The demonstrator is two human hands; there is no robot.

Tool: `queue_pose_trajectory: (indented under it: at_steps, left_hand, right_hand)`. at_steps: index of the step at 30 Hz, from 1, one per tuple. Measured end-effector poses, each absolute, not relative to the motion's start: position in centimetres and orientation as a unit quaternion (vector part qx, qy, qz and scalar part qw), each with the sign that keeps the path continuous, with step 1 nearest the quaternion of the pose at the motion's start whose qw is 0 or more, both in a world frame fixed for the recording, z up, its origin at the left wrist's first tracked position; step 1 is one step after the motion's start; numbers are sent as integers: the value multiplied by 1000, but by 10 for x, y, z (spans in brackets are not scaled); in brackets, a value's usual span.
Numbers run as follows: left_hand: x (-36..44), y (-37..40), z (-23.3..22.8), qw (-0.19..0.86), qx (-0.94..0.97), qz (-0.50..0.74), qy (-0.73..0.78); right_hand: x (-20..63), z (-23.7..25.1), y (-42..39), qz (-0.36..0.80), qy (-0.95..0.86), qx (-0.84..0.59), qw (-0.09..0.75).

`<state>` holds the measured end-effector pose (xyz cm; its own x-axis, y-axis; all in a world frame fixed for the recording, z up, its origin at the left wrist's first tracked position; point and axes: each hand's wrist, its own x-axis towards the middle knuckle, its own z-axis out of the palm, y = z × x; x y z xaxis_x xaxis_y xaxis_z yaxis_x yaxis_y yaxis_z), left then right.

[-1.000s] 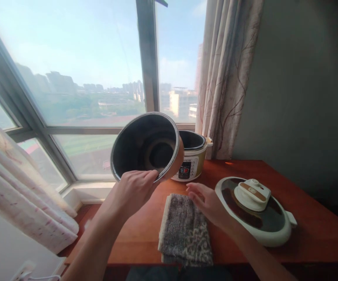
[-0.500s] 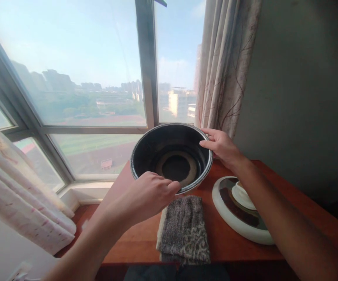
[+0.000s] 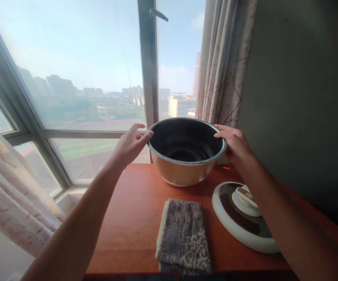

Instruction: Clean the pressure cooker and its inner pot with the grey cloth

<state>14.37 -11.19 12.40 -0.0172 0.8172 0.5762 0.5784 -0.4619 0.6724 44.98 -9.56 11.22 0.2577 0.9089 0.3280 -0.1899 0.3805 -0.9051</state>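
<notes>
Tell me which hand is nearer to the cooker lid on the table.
Right. The right hand grips the inner pot rim just above the cooker lid; the left hand is at the pot's far side.

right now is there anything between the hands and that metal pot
Nothing visible. The left hand has its fingertips on the left rim of the inner pot, and the right hand rests on the right rim. The folded cloth and the lid lie nearer on the table, apart from the pot.
</notes>
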Motion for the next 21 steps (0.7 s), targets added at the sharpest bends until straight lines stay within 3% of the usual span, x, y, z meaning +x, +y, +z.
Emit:
queue_pose_trajectory:
  at_steps: [2,5,12,21]
  left_hand:
    - [147,-84,131,283,677,473,487]
    - [159,-42,143,384,636,481,465]
    - [184,39,160,335,604,520,503]
    - [186,79,136,311,619,508,512]
  right_hand:
    - [450,117,-76,375,-457,-404,698]
    - [450,126,-41,353,-434,-459,690]
    - [452,136,28,321,-415,-512,680]
    - [451,111,71,299,-421,-546,660]
